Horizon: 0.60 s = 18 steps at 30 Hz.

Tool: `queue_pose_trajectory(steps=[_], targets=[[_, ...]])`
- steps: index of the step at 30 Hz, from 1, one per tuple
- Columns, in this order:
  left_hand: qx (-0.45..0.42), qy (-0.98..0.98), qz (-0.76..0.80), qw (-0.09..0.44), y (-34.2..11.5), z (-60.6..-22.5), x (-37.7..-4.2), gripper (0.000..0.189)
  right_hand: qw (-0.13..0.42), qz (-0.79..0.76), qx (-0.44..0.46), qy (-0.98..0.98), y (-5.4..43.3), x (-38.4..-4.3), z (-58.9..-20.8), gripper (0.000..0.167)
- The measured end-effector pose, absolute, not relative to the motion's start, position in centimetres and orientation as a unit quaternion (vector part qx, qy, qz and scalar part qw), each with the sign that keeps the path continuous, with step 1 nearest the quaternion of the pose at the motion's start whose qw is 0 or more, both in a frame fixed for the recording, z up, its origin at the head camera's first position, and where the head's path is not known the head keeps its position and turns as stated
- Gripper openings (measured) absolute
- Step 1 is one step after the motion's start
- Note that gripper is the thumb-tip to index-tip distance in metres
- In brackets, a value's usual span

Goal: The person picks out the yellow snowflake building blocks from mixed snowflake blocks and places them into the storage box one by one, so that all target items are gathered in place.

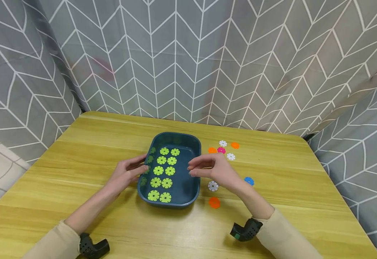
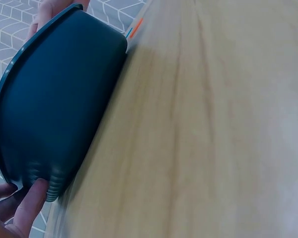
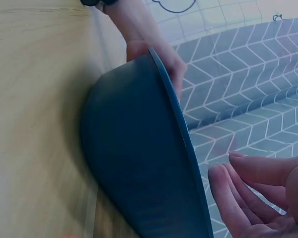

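A dark blue-green plastic tub [image 1: 185,190] lies on the wooden table. Inside it, yellow-green notched discs [image 1: 158,170] are laid flat in two columns on the left part of its floor. My left hand [image 1: 127,172] grips the tub's left wall, thumb over the rim and fingers on the outside. In the left wrist view, fingertips [image 2: 37,191] press against the tub's outer wall [image 2: 54,94]. Over the tub's right side hangs my right hand [image 1: 212,168], fingers bent loosely. The right wrist view shows a gap between its thumb and fingers [image 3: 226,193], with nothing visible there.
Right of the tub lie loose notched discs: a pink disc [image 1: 221,150], a blue disc [image 1: 249,180], white discs [image 1: 212,186] and orange discs [image 1: 214,202], several in all. A patterned grey curtain [image 1: 188,64] hangs behind the table [image 1: 292,172].
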State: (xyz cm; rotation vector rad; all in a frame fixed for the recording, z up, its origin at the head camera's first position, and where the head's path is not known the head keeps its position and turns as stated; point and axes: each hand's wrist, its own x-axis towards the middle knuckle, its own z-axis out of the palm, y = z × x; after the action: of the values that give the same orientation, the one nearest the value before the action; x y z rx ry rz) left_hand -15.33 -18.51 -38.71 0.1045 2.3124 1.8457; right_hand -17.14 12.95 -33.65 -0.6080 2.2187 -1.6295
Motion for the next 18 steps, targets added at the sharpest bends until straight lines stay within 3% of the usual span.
queue_pose_trajectory(steps=[18], targets=[[0.039,0.774,0.625,0.088,-18.5,-38.3,-15.2,0.063,0.146,-0.574,-0.189,0.783,14.8,-16.4,-34.4,0.027]])
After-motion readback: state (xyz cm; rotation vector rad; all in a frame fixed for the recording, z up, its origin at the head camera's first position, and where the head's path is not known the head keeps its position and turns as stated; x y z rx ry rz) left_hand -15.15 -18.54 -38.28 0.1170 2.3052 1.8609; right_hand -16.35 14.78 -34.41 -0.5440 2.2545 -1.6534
